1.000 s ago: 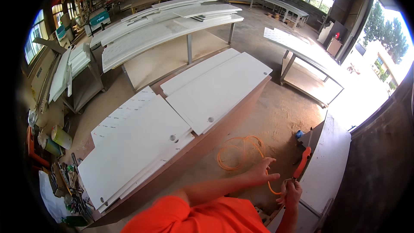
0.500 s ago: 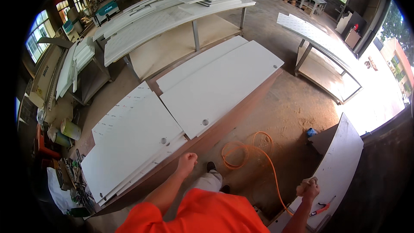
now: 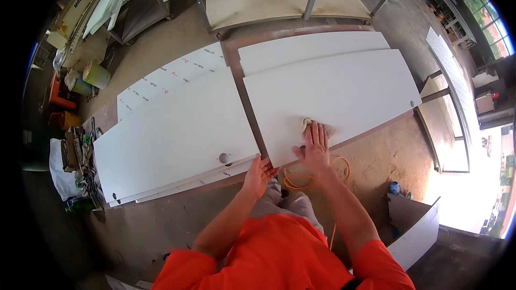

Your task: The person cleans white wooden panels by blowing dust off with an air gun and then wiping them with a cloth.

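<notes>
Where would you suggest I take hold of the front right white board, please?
The board is probably best gripped by its long near edge, from the person's side: it lies flat, with that edge facing the body and the left hand at its left end, while the far edge seems to overlap another board.

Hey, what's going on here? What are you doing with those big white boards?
A person in an orange shirt has the right hand laid flat over what looks like a crumpled rag on the right white board. The left hand is at the near edge, by the gap beside the left white board; its grip is unclear. An orange hose lies on the floor.
</notes>
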A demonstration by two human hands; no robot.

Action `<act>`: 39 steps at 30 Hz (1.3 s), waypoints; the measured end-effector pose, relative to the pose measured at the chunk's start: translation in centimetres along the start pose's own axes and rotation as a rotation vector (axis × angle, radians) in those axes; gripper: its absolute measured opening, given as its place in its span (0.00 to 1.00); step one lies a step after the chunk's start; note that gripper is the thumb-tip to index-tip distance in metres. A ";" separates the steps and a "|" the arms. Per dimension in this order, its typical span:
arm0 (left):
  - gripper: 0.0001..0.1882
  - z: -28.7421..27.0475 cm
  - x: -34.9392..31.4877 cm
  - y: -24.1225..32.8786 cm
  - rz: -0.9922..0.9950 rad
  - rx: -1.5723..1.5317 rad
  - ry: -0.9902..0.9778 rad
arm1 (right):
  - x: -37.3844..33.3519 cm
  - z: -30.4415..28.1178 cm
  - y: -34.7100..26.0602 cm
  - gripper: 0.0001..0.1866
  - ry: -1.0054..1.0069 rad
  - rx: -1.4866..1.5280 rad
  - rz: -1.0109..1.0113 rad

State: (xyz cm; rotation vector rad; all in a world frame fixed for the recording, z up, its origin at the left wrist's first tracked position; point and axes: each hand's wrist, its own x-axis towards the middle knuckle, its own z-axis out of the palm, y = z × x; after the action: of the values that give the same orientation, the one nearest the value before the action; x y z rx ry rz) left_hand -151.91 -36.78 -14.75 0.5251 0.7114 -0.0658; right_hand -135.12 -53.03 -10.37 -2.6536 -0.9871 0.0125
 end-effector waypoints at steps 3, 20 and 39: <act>0.44 1.5 0.1 1.8 -0.027 -0.119 0.030 | -4.9 3.8 -5.3 0.45 -0.189 0.032 -0.263; 0.48 -2.7 1.9 0.5 -0.103 -0.185 -0.095 | -0.9 2.6 -2.8 0.34 -0.120 0.103 -0.474; 0.56 -3.0 2.1 -2.7 0.003 -0.318 -0.038 | 7.4 4.1 -5.9 0.46 -0.427 -0.107 -0.853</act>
State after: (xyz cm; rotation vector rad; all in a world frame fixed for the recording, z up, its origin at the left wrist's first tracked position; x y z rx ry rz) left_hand -152.77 -37.44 -19.17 0.2196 0.6682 0.0397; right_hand -133.73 -42.86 -11.86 -2.1311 -2.2245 0.3509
